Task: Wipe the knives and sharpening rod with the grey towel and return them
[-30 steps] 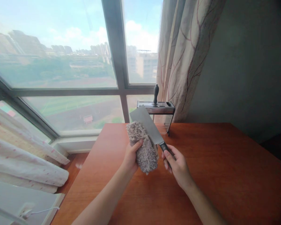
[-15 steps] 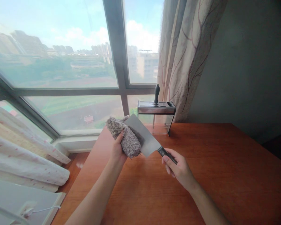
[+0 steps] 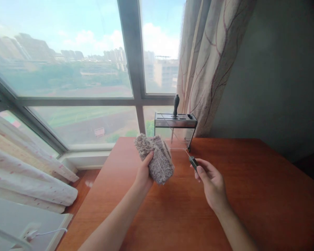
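a person stands at a red-brown table (image 3: 251, 195) by a city window (image 3: 68, 69), both bare forearms reaching in from the near edge. on the left, beyond the table's left edge, pale bedding (image 3: 28, 181) lies under the sill. the left hand (image 3: 144, 174) is closed around a folded grey cloth (image 3: 157, 158), thumb pressed to its front, holding it up above the table's middle, toward the far edge. half a second ago that cloth lay against the flat of a broad knife; now the two are apart, with bare tabletop showing between them. just to the right, the right hand (image 3: 211, 181) is curled around the dark handle of the knife (image 3: 192, 161), and the blade has turned edge-on to the camera, so it reads only as a thin line running up toward the knife rack (image 3: 176, 122). the wiping stroke looks finished for this side of the blade. the rack stands at the far edge of the table, one black handle (image 3: 175, 103) upright in its top. a patterned curtain (image 3: 211, 62) hangs behind it at the far right, against a dark wall.
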Demonstrator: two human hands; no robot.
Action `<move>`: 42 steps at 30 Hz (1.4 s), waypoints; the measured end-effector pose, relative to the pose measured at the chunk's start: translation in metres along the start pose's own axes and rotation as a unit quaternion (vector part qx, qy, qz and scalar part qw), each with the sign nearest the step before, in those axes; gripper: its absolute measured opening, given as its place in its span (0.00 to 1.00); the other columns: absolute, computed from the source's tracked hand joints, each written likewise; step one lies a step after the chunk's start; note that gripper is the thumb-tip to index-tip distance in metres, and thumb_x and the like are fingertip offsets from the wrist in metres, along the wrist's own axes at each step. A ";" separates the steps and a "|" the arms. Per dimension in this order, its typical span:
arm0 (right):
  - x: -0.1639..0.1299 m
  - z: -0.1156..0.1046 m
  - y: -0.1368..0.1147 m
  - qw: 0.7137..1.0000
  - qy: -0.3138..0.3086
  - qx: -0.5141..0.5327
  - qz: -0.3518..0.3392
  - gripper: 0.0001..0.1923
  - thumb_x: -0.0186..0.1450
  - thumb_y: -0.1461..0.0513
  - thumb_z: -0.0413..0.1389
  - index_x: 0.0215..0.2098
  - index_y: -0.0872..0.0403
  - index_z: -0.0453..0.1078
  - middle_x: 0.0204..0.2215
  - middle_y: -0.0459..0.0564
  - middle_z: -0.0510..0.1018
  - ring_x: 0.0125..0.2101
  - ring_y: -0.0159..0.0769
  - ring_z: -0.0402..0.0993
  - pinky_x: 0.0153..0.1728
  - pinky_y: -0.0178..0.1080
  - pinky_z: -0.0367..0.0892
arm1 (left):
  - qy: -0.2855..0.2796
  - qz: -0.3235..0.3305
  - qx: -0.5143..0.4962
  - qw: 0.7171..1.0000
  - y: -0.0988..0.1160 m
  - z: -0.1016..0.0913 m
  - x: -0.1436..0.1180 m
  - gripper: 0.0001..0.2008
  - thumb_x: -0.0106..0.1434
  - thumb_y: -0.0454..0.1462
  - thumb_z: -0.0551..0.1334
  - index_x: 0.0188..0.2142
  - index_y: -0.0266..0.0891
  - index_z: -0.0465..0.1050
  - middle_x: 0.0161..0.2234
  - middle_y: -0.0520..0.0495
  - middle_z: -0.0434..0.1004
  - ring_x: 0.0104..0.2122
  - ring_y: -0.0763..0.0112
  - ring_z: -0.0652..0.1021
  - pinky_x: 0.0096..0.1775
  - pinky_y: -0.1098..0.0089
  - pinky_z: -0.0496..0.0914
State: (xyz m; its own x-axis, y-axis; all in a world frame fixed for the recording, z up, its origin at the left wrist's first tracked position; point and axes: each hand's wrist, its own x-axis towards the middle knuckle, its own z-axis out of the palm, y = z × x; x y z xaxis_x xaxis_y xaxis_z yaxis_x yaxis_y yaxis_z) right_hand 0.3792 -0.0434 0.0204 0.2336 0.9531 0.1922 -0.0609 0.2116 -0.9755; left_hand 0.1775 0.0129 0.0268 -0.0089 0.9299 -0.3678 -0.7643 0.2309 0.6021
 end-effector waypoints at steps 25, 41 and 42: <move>-0.041 0.030 0.027 0.886 -0.180 -0.373 -0.210 0.17 0.65 0.64 0.51 0.53 0.54 0.66 0.40 0.55 0.79 0.37 0.44 0.78 0.41 0.43 0.73 | 0.038 0.110 -0.071 0.991 0.036 0.007 0.004 0.07 0.61 0.36 0.62 0.37 0.34 0.74 0.30 0.46 0.81 0.28 0.67 0.81 0.38 0.67 0.77; -0.038 0.038 0.022 0.920 -0.154 -0.313 -0.179 0.14 0.64 0.64 0.54 0.49 0.52 0.67 0.39 0.54 0.79 0.38 0.43 0.77 0.39 0.41 0.71 | 0.032 0.065 -0.021 0.997 0.023 0.015 -0.009 0.08 0.58 0.36 0.65 0.37 0.34 0.74 0.29 0.46 0.81 0.29 0.65 0.81 0.37 0.66 0.78; -0.039 0.038 0.021 0.919 -0.163 -0.312 -0.175 0.15 0.64 0.64 0.54 0.49 0.52 0.68 0.39 0.53 0.79 0.38 0.43 0.77 0.39 0.41 0.71 | 0.038 0.084 -0.028 0.995 0.030 0.015 -0.007 0.07 0.59 0.36 0.64 0.36 0.34 0.75 0.28 0.47 0.81 0.28 0.66 0.81 0.36 0.67 0.78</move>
State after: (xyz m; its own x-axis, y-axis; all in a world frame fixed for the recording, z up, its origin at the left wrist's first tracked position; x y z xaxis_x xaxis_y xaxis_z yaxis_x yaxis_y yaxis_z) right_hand 0.3319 -0.0680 -0.0033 -0.1775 0.8859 0.4286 0.5550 0.4497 -0.6998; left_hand 0.1642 0.0178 0.0578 -0.1871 0.9290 -0.3192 -0.7831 0.0552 0.6194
